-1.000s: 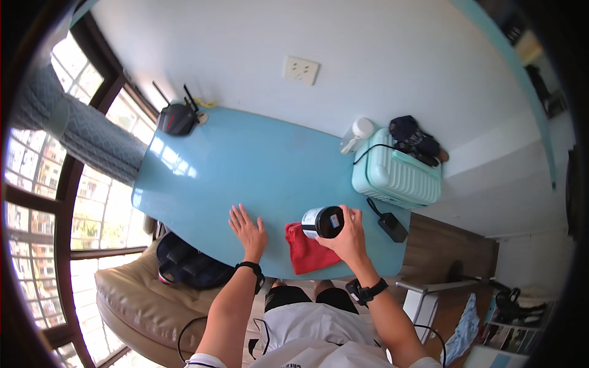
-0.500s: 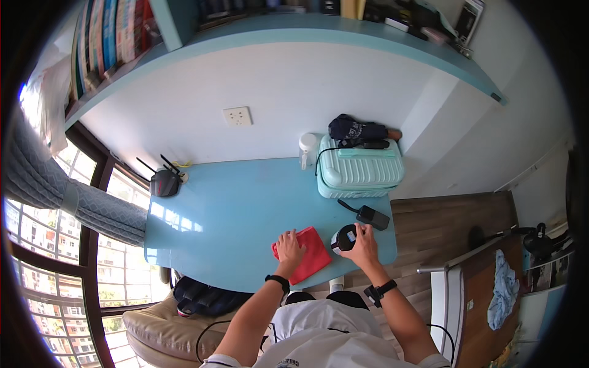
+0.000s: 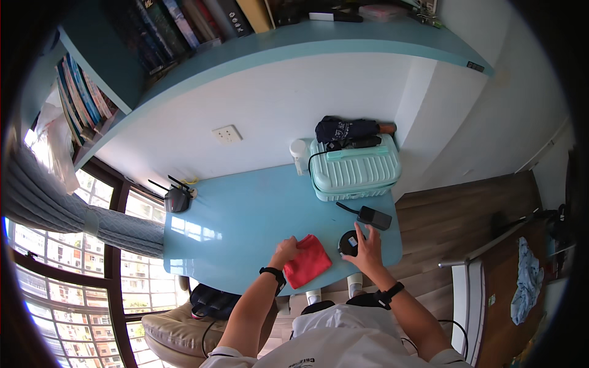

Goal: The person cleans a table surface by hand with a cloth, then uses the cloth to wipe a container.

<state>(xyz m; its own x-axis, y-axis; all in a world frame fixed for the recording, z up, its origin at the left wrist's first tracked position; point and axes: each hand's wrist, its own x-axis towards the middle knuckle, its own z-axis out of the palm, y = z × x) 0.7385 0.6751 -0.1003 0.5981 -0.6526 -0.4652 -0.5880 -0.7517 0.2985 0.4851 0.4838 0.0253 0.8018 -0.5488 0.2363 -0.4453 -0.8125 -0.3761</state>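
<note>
My left hand (image 3: 286,252) is closed on the left edge of a folded red cloth (image 3: 308,262) near the table's front edge. To the cloth's right stands a black round jar (image 3: 348,244) with a small pale label on top. My right hand (image 3: 368,251) is at the jar's right side, thumb and fingers spread apart. Whether a fingertip still touches the jar I cannot tell. Just beyond that hand lies a dark box-shaped device (image 3: 375,218) with a strap or short cable.
On the blue table (image 3: 245,214), a mint-green case (image 3: 356,168) carries a folded dark umbrella (image 3: 346,129). A white bottle (image 3: 299,156) stands beside the case. A black router (image 3: 178,199) sits at the far left. A shelf (image 3: 319,46) overhangs the back, and a beige chair (image 3: 178,334) stands front left.
The jar was tilted in my right hand and now stands on the table with the fingers spread. My left hand, earlier flat on the cloth, now grips its edge. The head view has shifted.
</note>
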